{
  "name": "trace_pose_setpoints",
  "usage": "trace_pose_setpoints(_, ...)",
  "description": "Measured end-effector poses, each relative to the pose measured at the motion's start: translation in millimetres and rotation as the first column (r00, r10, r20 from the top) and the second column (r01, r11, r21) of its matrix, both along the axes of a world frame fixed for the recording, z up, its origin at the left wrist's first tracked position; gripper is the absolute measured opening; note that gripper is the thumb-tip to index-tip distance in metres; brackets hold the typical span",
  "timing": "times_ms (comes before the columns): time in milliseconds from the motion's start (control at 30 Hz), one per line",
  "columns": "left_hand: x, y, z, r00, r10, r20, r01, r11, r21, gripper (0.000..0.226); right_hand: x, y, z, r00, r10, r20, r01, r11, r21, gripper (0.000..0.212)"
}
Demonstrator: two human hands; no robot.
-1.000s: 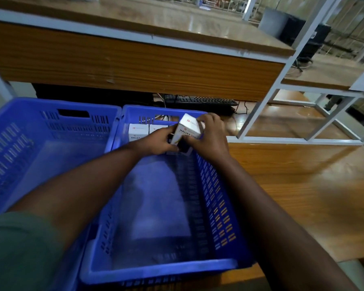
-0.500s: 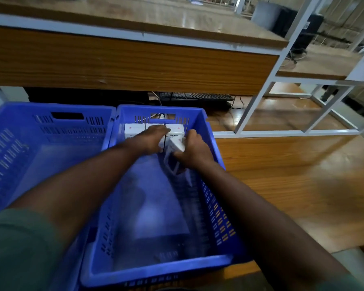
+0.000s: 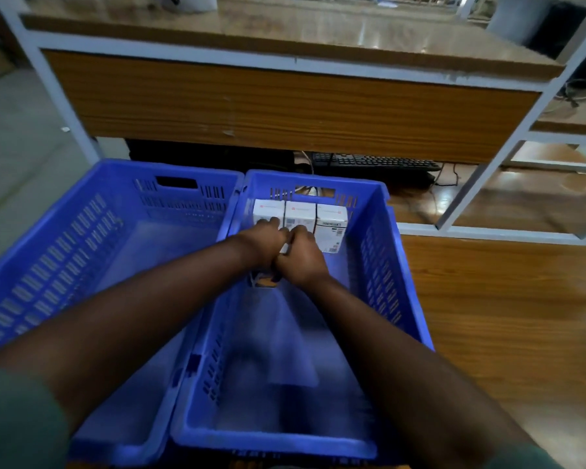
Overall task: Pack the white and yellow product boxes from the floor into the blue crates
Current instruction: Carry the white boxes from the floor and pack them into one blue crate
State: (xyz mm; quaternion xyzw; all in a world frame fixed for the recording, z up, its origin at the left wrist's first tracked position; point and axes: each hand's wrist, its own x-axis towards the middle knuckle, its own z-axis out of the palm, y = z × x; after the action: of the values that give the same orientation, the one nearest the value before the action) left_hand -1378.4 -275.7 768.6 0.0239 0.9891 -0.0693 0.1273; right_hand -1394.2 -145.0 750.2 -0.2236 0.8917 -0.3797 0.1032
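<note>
Three white product boxes (image 3: 332, 225) stand side by side against the far wall of the right blue crate (image 3: 400, 265). My left hand (image 3: 264, 245) and my right hand (image 3: 301, 262) are pressed close together low inside this crate, just in front of that row. Between them they grip another white and yellow product box (image 3: 263, 280). It is almost wholly hidden, with only a pale and orange edge showing under my hands. The left blue crate (image 3: 48, 238) stands alongside and holds nothing that I can see.
A wooden workbench (image 3: 285, 103) on a white metal frame overhangs just beyond the crates. A black keyboard (image 3: 376, 162) and cables lie under it. A wooden platform (image 3: 504, 316) runs along the right of the crates, and grey floor (image 3: 14, 147) lies to the left.
Both hands have carried the held box from the right crate's rim down into the crate and to the left, in front of the standing row. The view has tilted slightly.
</note>
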Motion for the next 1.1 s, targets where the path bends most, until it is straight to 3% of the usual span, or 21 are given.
trace_pose_setpoints(67,5.1,3.7,3.4,0.998,-0.048,-0.032,0.041,0.982,-0.186,0.053,3.0,4.0,-13.9,0.999,0.022,0.031,-0.018,0.992,-0.124,0.033)
trace_pose_setpoints(133,7.9,6.0,8.4,0.997,-0.062,-0.047,0.040,0.928,-0.370,0.050,2.6,8.3,-34.1,0.996,0.068,0.052,-0.055,0.974,-0.220,0.035)
trace_pose_setpoints(200,11.9,2.1,12.5,0.997,-0.051,-0.051,0.024,0.898,-0.440,0.045,3.8,7.8,-45.2,0.995,0.092,0.036,-0.082,0.971,-0.225,0.037)
trace_pose_setpoints(333,17.8,-5.4,24.2,0.996,0.029,-0.080,-0.059,0.917,-0.396,0.030,9.8,-2.9,-36.0,0.994,0.106,0.022,-0.100,0.976,-0.194,0.040)
trace_pose_setpoints(500,17.8,-9.4,32.1,0.990,0.131,-0.045,-0.139,0.916,-0.376,0.038,12.7,-12.2,-28.7,0.996,0.056,0.072,-0.044,0.985,-0.164,0.029)
trace_pose_setpoints(667,11.3,-5.6,39.9,0.973,0.232,0.003,-0.223,0.941,-0.253,0.039,5.3,-16.1,-39.1,0.995,0.042,0.085,-0.026,0.983,-0.180,0.034)
trace_pose_setpoints(767,6.6,-8.9,38.4,0.971,0.236,-0.031,-0.236,0.939,-0.248,0.047,6.2,-14.1,-47.2,0.990,0.047,0.130,-0.024,0.984,-0.177,0.049)
trace_pose_setpoints(867,6.2,-5.7,36.8,0.979,0.204,-0.021,-0.200,0.930,-0.307,0.053,11.6,-10.1,-51.7,0.994,0.052,0.092,-0.042,0.994,-0.102,0.064)
trace_pose_setpoints(967,8.3,-0.8,34.9,0.977,0.200,-0.081,-0.214,0.938,-0.274,0.071,14.8,-12.7,-51.7,0.997,0.007,0.073,0.001,0.995,-0.101,0.085)
trace_pose_setpoints(1100,9.9,-8.6,40.2,0.988,0.155,-0.005,-0.151,0.952,-0.266,0.090,2.8,-17.0,-52.6,0.995,-0.061,0.080,0.071,0.989,-0.129,0.069)
